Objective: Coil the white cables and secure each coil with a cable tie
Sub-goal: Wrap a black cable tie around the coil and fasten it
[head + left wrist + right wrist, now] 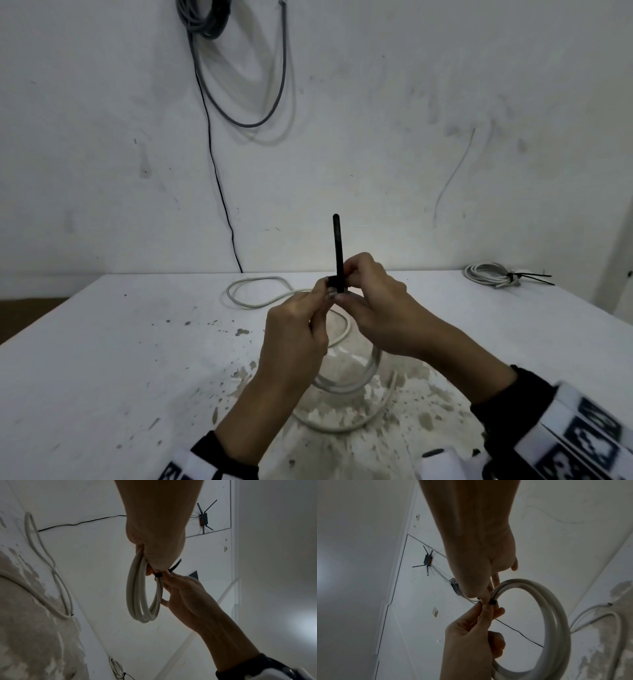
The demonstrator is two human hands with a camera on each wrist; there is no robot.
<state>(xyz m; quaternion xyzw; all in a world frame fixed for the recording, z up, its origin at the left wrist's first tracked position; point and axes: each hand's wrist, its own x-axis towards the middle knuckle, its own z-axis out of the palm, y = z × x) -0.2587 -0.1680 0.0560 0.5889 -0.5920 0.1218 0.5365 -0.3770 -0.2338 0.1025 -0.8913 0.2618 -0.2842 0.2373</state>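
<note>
White worktop [102, 359], paint worn and chipped near the front edge, carries all the cables. A loose white cable [255, 291] lies in an open loop at mid-worktop, partly hidden behind the hands. A finished coil [486, 273], bound with a black tie, rests at the far right corner. The coil in hand [142, 595] hangs below both hands, clear of the worktop; from the head view its upper part is covered by the fingers. The left hand [294, 337] pinches the coil strands at the top, fingers curled round them. The right hand [380, 310] pinches the black cable tie [338, 253], which wraps the strands and stands upright above the fingers. The tie's head is largely hidden; whether it is fully locked cannot be made out.
</note>
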